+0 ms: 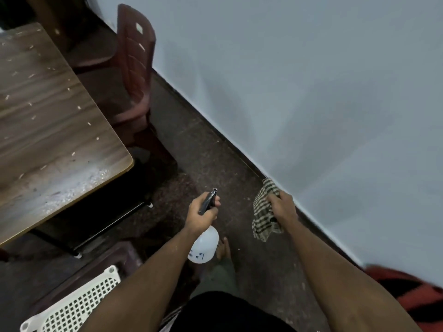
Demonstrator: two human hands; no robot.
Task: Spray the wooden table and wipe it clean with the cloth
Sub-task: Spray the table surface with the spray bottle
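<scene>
The wooden table [48, 121] fills the left side, strewn with small white crumbs and wet spray droplets near its front right corner. My left hand [202, 213] is shut on the dark trigger head of a white spray bottle [203, 248], which hangs below my wrist, to the right of the table and over the floor. My right hand [282, 207] grips a checked beige and dark cloth [262, 219] that dangles beside the wall. Both hands are off the table.
A dark red plastic chair [134, 75] stands behind the table's right edge. A white perforated stool [79, 305] is at the bottom left. The pale blue wall [311, 92] runs diagonally on the right. My foot [223, 248] rests on the dark floor.
</scene>
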